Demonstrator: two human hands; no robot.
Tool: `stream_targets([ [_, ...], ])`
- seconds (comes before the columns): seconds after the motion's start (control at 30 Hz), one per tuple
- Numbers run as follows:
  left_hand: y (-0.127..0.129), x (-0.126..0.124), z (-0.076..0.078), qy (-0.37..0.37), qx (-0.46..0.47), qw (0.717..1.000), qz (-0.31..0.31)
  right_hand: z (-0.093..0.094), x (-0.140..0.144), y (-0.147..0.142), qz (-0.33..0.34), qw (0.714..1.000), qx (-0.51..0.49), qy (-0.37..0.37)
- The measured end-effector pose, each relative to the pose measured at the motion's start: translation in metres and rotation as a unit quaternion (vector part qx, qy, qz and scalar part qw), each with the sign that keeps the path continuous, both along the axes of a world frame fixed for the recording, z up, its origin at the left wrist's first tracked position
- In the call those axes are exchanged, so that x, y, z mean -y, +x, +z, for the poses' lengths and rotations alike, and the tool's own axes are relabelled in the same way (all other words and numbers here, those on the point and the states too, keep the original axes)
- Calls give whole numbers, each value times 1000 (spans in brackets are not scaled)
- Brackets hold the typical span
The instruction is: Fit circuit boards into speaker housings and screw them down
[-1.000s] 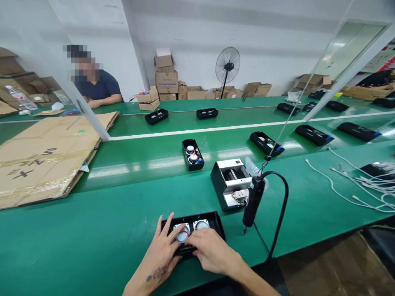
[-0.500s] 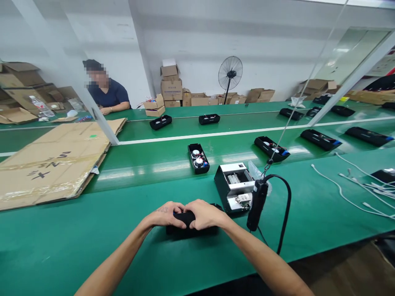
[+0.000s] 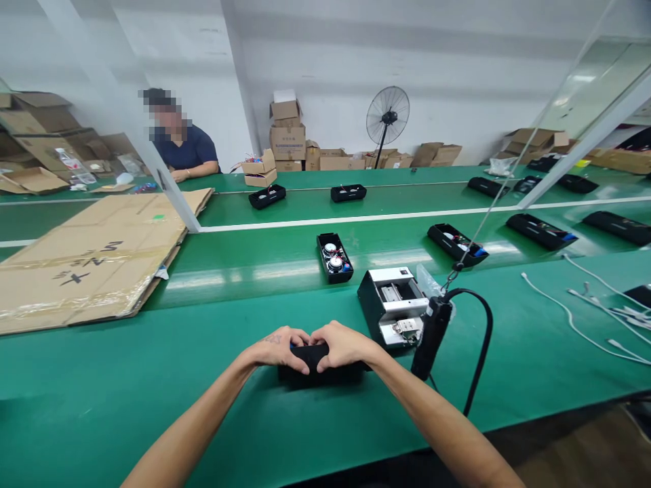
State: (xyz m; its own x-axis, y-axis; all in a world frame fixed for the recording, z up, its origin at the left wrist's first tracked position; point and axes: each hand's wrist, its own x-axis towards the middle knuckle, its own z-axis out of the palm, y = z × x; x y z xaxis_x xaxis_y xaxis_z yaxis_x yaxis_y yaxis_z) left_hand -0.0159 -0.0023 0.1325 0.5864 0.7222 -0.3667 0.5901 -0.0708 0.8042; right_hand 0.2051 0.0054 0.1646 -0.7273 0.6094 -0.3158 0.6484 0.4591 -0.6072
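Observation:
A black speaker housing (image 3: 318, 369) stands on edge on the green table, near the front. My left hand (image 3: 276, 348) grips its left top side and my right hand (image 3: 342, 344) grips its right top side, fingers curled over the upper edge. Its inside is turned away, so the speaker drivers are hidden. A small blue part shows between my left fingers. Just right of my hands a black electric screwdriver (image 3: 431, 335) hangs on a cord.
A black-and-white screw feeder box (image 3: 392, 305) stands behind my right hand. Another open speaker housing (image 3: 334, 257) lies on the belt, with more farther along. Flattened cardboard (image 3: 86, 261) lies left, white cables (image 3: 584, 305) right. A person (image 3: 184, 150) sits across.
The housing lay open and flat with both drivers showing a second ago. Both hands have since tipped it up on edge and closed over its top. The view shifted slightly.

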Motion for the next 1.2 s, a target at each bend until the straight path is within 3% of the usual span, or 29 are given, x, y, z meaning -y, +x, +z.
stream_targets([
  [0.3, 0, 1, -2, -21, 32, 999, 11, 1, -4, -5, 25, 1000, 15, -3],
  [0.57, 0, 1, -4, -33, 45, 998, 29, 2, 2, -8, -12, 999, 34, 4],
  [0.97, 3, -3, -4, -53, 39, 997, 31, -4, -15, -14, -26, 996, 39, -69],
  [1.2, 3, -2, -4, -58, 63, 996, 39, 2, -2, -11, -31, 999, 44, 5],
])
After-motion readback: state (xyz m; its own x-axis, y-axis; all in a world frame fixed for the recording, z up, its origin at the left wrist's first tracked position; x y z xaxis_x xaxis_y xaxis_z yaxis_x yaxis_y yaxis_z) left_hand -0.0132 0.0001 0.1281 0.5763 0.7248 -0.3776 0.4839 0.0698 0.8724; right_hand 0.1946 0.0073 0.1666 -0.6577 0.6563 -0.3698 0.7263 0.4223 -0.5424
